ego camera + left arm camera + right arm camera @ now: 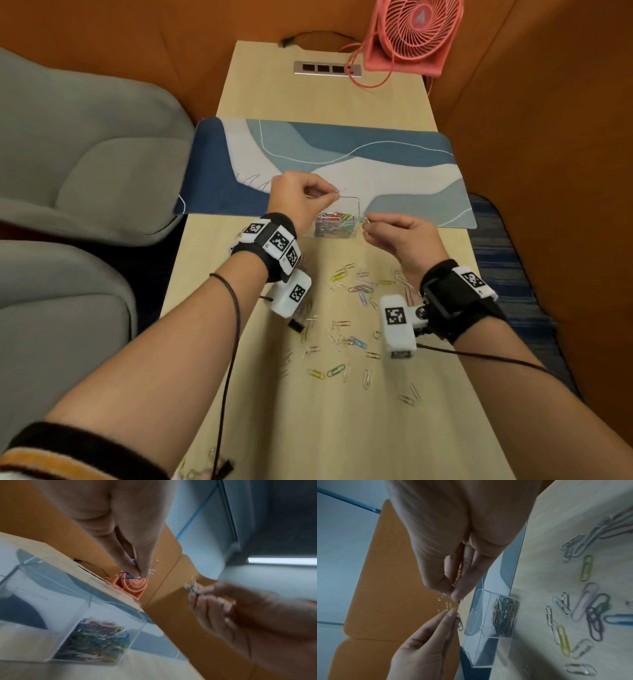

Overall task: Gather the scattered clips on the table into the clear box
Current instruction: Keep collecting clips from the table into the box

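The left hand [296, 195] pinches a few clips [338, 192] in its grip, up over the clear box [337, 222]. The right hand [400, 236] pinches more clips [365, 219] in its grip just beside the box, which already holds a pile of colored clips. Many scattered clips [352, 329] lie on the tabletop [428, 394] near the wrists.

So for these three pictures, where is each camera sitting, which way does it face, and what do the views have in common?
Head: worn on the head, looking down along the pale wooden table; both forearms, left hand and right hand show.
Left wrist: looks along the left hand's fingers, pinching paper clips, toward the coral desk fan.
Right wrist: looks along the right hand's fingers, with loose coloured paper clips beside.
Shared: every view shows the clear plastic box of paper clips and both hands.
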A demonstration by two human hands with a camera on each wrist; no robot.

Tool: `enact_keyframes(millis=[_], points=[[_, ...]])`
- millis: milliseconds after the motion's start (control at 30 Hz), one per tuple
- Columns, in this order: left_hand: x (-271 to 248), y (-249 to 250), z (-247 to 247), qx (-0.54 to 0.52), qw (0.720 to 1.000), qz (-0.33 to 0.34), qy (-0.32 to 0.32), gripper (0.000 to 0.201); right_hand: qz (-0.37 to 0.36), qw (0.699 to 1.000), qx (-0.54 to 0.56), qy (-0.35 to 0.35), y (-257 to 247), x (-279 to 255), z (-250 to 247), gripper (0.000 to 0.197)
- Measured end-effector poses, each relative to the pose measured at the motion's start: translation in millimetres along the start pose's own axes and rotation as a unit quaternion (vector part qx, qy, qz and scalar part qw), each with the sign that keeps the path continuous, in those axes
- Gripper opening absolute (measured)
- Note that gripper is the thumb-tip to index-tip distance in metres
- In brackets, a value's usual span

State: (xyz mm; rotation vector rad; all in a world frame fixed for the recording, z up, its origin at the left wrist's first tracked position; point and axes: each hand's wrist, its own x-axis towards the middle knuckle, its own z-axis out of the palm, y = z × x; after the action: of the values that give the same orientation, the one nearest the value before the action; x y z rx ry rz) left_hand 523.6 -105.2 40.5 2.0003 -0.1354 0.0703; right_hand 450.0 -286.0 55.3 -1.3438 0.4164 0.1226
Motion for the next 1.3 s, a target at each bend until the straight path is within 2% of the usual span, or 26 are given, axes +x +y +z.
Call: enact_keyframes(millis=[200, 367, 467, 533, 600, 667, 767, 867, 1000, 1067, 1200, 1233, 1300], points=[[12, -16, 22, 0.099, 0.991, 0.018, -0.086, 0.009, -0.007, 1.000, -0.014, 0.011, 0, 25, -5, 0.016], [8, -28, 29, 0.140, 0.985, 0.038, -0.091, 0.020, -0.028, 0.997, -0.052, 0.038, 10, 41, -6, 0.016], [7, -32, 28, 0.167, 0.982, 0.055, -0.072, 0.023, -0.055, 0.991, -0.113, 0.043, 11, 49, -3, 0.018], [7, -33, 25, 0.193, 0.977, 0.081, -0.040, 0.020, -0.127, 0.965, -0.225, 0.045, 7, 58, 1, 0.017], [6, -35, 21, 0.201, 0.975, 0.099, -0.004, 0.020, -0.216, 0.901, -0.377, 0.021, 1, 65, 9, 0.015], [2, -39, 15, 0.194, 0.976, 0.100, 0.021, 0.022, -0.265, 0.827, -0.496, -0.025, -4, 71, 19, 0.018], [-10, -46, 5, 0.171, 0.980, 0.095, 0.032, 0.023, -0.271, 0.746, -0.601, -0.093, -6, 80, 31, 0.024], [-25, -55, -6, 0.149, 0.984, 0.099, 0.009, 0.022, -0.241, 0.693, -0.668, -0.121, 0, 89, 38, 0.027], [-49, -66, -19, 0.132, 0.988, 0.067, -0.046, 0.020, -0.226, 0.659, -0.707, -0.117, 8, 91, 42, 0.034], [-63, -71, -24, 0.132, 0.987, 0.040, -0.082, 0.020, -0.234, 0.654, -0.711, -0.114, 10, 90, 44, 0.036], [-100, -76, -26, 0.180, 0.969, 0.013, -0.166, 0.019, -0.254, 0.655, -0.704, -0.098, 4, 81, 44, 0.025], [-111, -78, -26, 0.191, 0.969, 0.003, -0.154, 0.016, -0.267, 0.660, -0.697, -0.086, 2, 76, 43, 0.023], [-136, -79, -28, 0.203, 0.975, -0.034, -0.085, 0.012, -0.300, 0.684, -0.663, -0.055, 6, 58, 38, 0.020]])
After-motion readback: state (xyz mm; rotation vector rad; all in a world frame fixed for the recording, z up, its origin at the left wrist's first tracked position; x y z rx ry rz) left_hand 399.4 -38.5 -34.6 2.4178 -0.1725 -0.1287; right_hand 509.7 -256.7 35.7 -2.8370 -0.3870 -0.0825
